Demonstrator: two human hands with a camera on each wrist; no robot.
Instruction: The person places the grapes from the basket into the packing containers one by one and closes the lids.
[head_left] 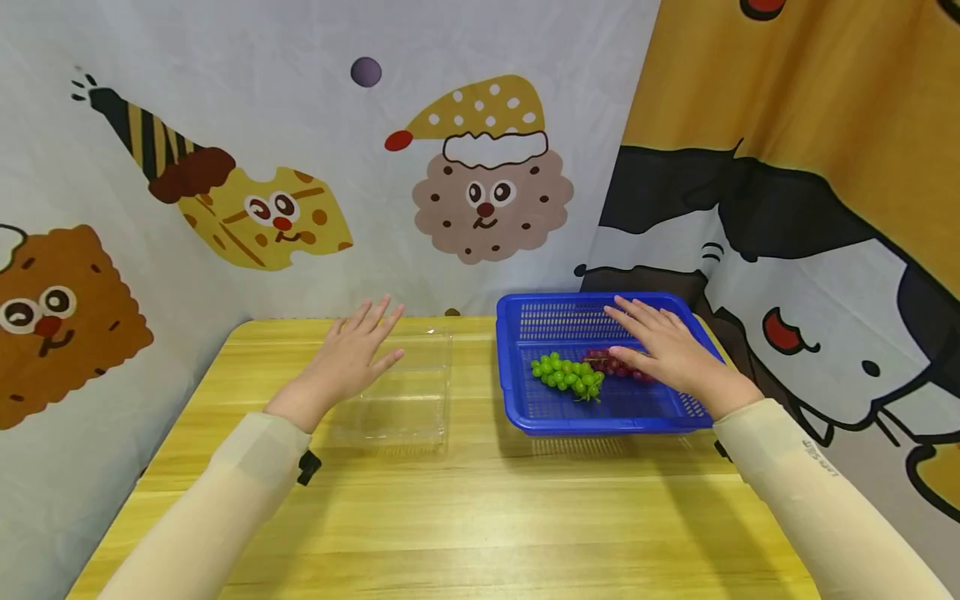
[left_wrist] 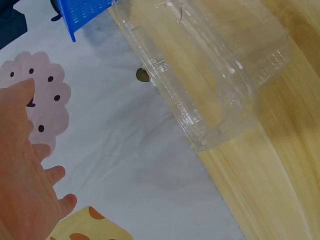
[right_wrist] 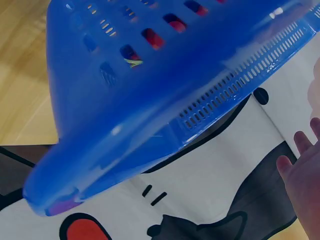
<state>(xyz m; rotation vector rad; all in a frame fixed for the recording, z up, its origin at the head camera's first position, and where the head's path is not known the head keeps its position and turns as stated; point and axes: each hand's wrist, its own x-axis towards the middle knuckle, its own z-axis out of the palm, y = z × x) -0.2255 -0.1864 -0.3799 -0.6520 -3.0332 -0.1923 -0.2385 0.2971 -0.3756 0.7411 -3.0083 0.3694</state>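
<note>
green grapes [head_left: 564, 374] and red grapes [head_left: 597, 361] are lying in a blue basket [head_left: 607, 427] near the counter's [head_left: 472, 517] far right corner, the right grip [head_left: 663, 350] hovering above, straight-fingered and holding nothing. the left grip [head_left: 348, 358], likewise extended and unladen, is hovering by a clear container [head_left: 408, 408], a strip of counter separating it from the basket. writing [head_left: 821, 458] on the right sleeve [head_left: 817, 496] is showing too small to read.

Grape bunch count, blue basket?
2: a green bunch and, right of it in the head view, a red bunch, both inside the blue basket. The right hand partly covers the red; more could be hidden.
</note>
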